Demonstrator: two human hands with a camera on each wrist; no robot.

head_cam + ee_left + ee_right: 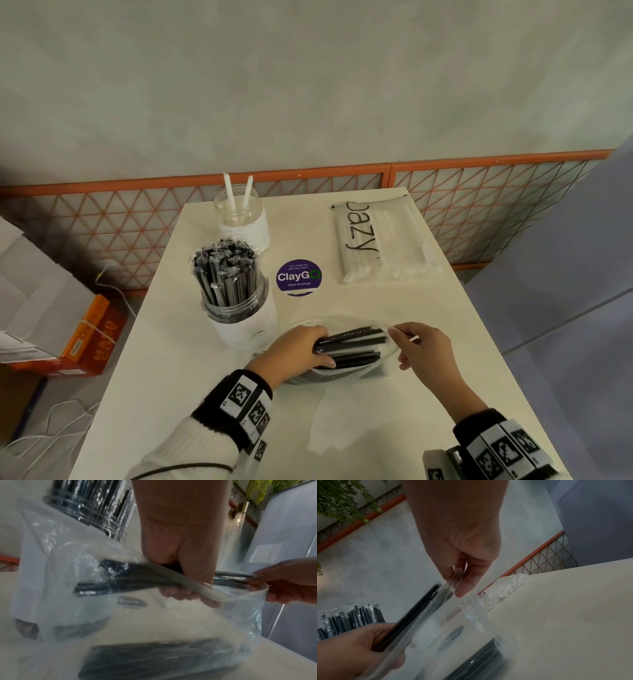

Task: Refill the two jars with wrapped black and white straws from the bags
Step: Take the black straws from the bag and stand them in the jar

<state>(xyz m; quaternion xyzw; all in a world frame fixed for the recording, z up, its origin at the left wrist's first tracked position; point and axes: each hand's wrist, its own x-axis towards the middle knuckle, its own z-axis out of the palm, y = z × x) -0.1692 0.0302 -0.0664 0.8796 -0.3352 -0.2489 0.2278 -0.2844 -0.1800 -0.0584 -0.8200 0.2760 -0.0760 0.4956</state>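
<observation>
Head view: a person's left hand [301,349], its grip curled round a bundle of black straws [352,342] inside a clear plastic bag [383,366], works at about 6 o'clock on the white tabletop [445,325]. The right hand [424,346], just to 3 o'clock of the bundle, has its grip pinching the bag's open edge between thumb and fingers [465,586]. In the left wrist view, more black straws lie low in the bag [171,660] under the held bundle [130,580]. At 10 o'clock of the hands stands a clear jar [236,308] packed with upright wrapped black straws. Beyond it, toward 11 o'clock, a second jar [239,219] holds two white straws [236,192]. A round purple ClayGo sticker [299,277] sits mid-tabletop at 12 o'clock from the hands. A sealed bag of white straws [383,246] lies flat at 1 o'clock near the far edge. Boxes [51,308] stand on the floor off the tabletop's 9 o'clock side, before an orange lattice panel [479,212].
</observation>
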